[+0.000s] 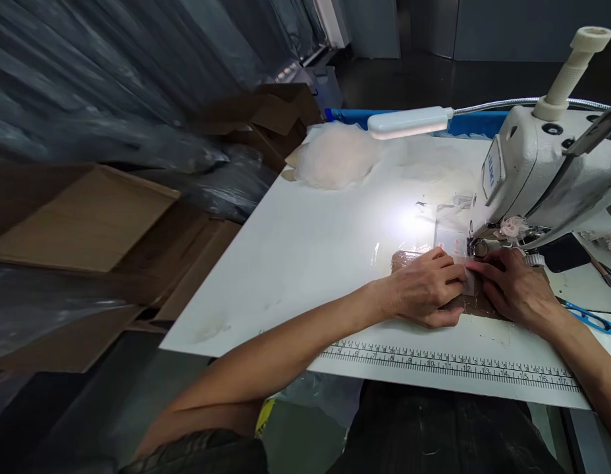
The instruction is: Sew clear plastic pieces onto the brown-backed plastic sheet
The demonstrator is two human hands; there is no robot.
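My left hand (428, 289) lay palm down over the white table (286, 263), its fingers bent and close together, their tips at a thin, pale piece of cloth (469, 284). My right hand (520, 286) rested on the other side, fingers bent, the forward ones reaching that same piece. I could not tell whether either hand pinched the cloth or merely pressed it. It lay between my hands, just on my side of the sewing machine (525, 171) and near its needle, partly hidden by my fingers.

I judged it light and limp, with no stiffness of its own, likely to slide, pucker or snag under a rough pull. Shiny brown tape (407, 258) showed beside my left hand, and I guessed that cloth would slip easily over anything so smooth. The best hold seemed to be fingertips flat along its edges, one hand each side, clear of the needle, with light, even pressure and hardly any tug.
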